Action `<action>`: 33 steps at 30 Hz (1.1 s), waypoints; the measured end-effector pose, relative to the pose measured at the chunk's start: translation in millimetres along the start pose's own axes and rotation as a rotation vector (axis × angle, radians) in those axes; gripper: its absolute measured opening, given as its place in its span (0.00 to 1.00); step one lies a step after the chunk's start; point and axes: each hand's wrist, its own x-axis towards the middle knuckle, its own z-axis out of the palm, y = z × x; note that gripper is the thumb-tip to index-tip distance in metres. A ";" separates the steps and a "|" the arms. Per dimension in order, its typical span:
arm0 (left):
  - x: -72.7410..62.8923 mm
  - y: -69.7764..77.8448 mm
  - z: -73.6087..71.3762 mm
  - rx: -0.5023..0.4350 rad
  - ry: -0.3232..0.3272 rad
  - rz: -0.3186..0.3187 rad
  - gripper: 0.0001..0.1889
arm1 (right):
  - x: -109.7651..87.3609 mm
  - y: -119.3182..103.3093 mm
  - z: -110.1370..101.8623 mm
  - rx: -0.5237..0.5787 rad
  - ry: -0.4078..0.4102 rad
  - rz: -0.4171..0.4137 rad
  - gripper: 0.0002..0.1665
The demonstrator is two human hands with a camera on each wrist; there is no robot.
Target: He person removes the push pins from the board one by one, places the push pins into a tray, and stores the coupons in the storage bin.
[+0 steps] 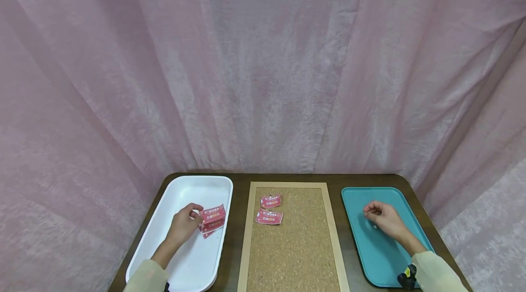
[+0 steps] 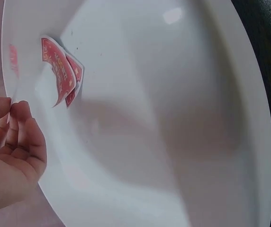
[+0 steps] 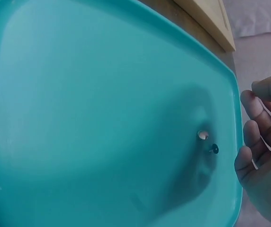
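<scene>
Pink curtain (image 1: pixel 263 68) spans the bkgd L to R, hanging in soft folds, crushed-velvet look, meets back edge of a dk brown table (image 1: pixel 239 200) w/ rounded corners. Far L on table: white tray (image 1: pixel 193 191), deep, glossy, a few dk specks on its floor. L hand (image 1: pixel 182 226) over it, pale sleeve (image 1: pixel 148 278) at wrist, thumb & fingertips pinching one red card (image 2: pixel 14 61), seen nearly edge-on in L wrist view. Apart from it, in the tray, two loose cards (image 2: pixel 59 71), overlapping & curled, by the tray's R side. Mid-table: cork board (image 1: pixel 300 246), lt wood frame, lying lengthwise; upper L of cork has an upper card (image 1: pixel 270 201) w/ a lower card (image 1: pixel 269 217) just below, both red w/ white & yellow print; fixings too small to make out. R of board: teal tray (image 1: pixel 370 255), shallow, raised rim, hand's shadow on its floor. Two tacks lie in it near the far end, a shiny tack (image 3: pixel 203 135) & a dk tack (image 3: pixel 214 149), side by side. R hand (image 1: pixel 386 221) above this tray, fingers part-bent, thumb & index tips close together; can't tell if anything small sits between. Blk device (image 1: pixel 407 277) w/ yellow patch at R wrist.
</scene>
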 end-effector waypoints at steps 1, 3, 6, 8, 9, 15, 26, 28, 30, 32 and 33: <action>0.0 -0.8 0.1 0.009 -0.001 0.004 0.14 | -0.3 1.0 -0.5 -0.006 0.000 0.001 0.07; 0.4 -2.2 0.5 0.027 -0.004 0.008 0.14 | -1.0 3.5 -1.4 -0.016 0.000 -0.007 0.07; 0.7 -4.5 0.6 0.055 -0.006 0.010 0.14 | -0.6 7.5 -2.8 -0.036 -0.001 -0.032 0.06; 1.0 -5.5 0.9 0.074 -0.009 0.008 0.14 | -0.4 11.3 -3.6 -0.062 -0.003 -0.052 0.05; 1.1 -6.1 1.2 0.083 -0.011 0.010 0.14 | -0.3 13.4 -4.0 -0.081 -0.004 -0.064 0.05; 1.8 -7.0 3.5 0.113 -0.029 0.002 0.13 | -1.7 22.9 -3.9 -0.192 0.013 -0.133 0.03; 0.5 -5.3 7.6 0.121 -0.046 -0.040 0.14 | -3.4 29.0 -5.0 -0.376 -0.008 -0.151 0.06; 0.3 -4.8 8.1 0.117 -0.045 -0.041 0.14 | -3.3 30.2 -5.9 -0.376 -0.016 -0.140 0.06; 0.3 -4.1 8.5 0.115 -0.045 -0.041 0.14 | -3.3 31.3 -6.5 -0.378 -0.021 -0.132 0.05; 0.4 -3.7 9.0 0.117 -0.045 -0.042 0.14 | -3.5 32.5 -6.6 -0.381 -0.024 -0.123 0.06; 0.5 -3.8 9.3 0.118 -0.046 -0.042 0.15 | -3.7 33.3 -6.5 -0.383 -0.025 -0.123 0.06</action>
